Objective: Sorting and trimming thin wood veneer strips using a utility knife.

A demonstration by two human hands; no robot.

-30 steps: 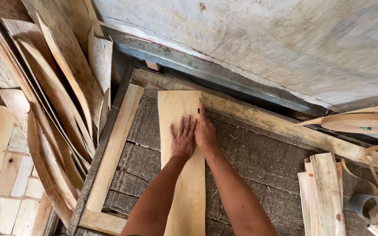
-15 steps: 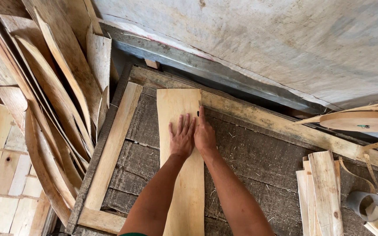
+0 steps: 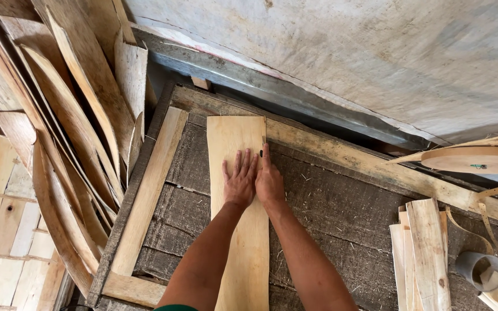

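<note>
A long pale wooden veneer sheet [image 3: 233,136] lies lengthwise on a dark rough work board [image 3: 341,207], its far end against a wooden rail [image 3: 353,158]. My left hand [image 3: 239,181] rests flat on the sheet with fingers spread. Beside it, my right hand [image 3: 269,179] presses on the sheet's right edge, fingers extended, with a small dark pencil-like thing at its fingertips. The two hands touch side by side.
A light wooden strip [image 3: 151,184] lies along the board's left side, another across its near corner [image 3: 131,288]. Curved veneer sheets [image 3: 70,121] lean at left. A stack of short wooden slats [image 3: 425,247] and a grey cup [image 3: 479,270] are at right, below a bent wooden hoop [image 3: 474,158].
None of note; both hands stay pressed on the sheet in nearly the same spot, with only a slight shift of the view.
</note>
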